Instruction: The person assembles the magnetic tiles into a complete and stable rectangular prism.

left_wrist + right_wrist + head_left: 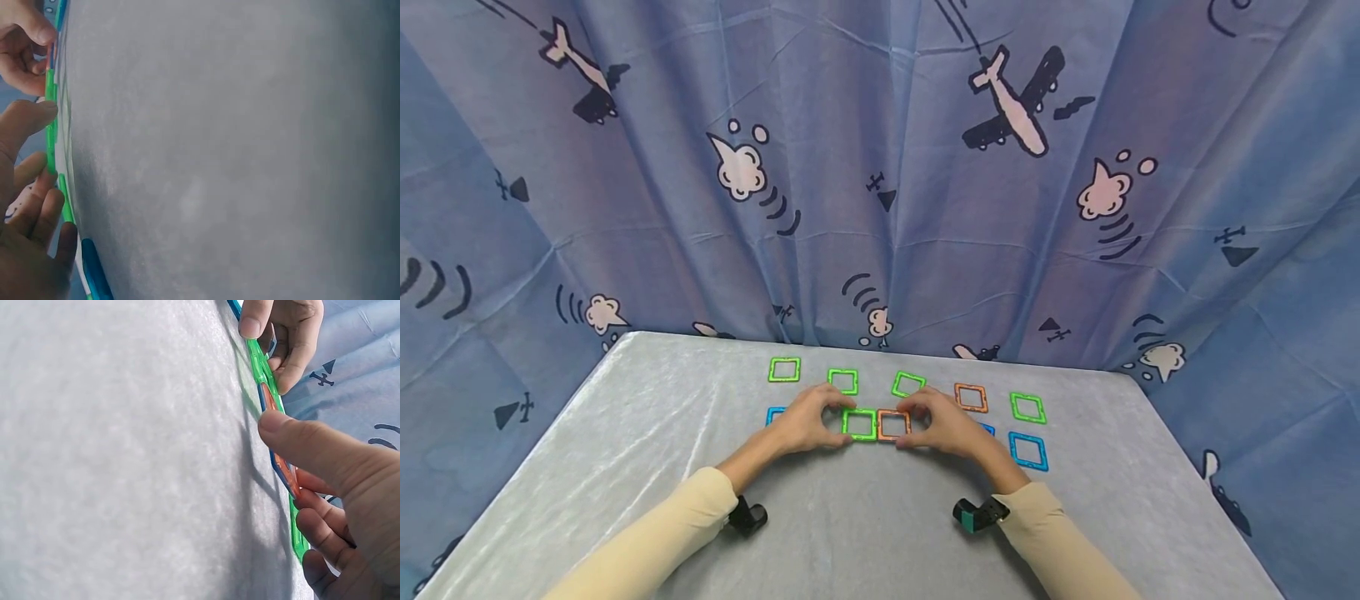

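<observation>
A green square magnetic tile frame [859, 411] and an orange square tile frame [893, 412] stand side by side, edges meeting, at mid-table. My left hand [808, 422] pinches the green one between thumb and fingers from the left. From the right, my right hand [945, 425] grips the orange tile the same way, thumb on its near edge. In the right wrist view the orange tile [285, 465] meets the green tile [257, 359] in a line, a shadow on the cloth beside them. Whether they touch the cloth, I cannot tell.
Behind the hands lie several more square frames, among them a green tile [785, 360], an orange tile [972, 409] and another green tile [1028, 420]. A blue tile [1028, 436] lies right of my right hand; other blue ones are partly hidden by the hands. A patterned curtain [850, 208] hangs behind the table.
</observation>
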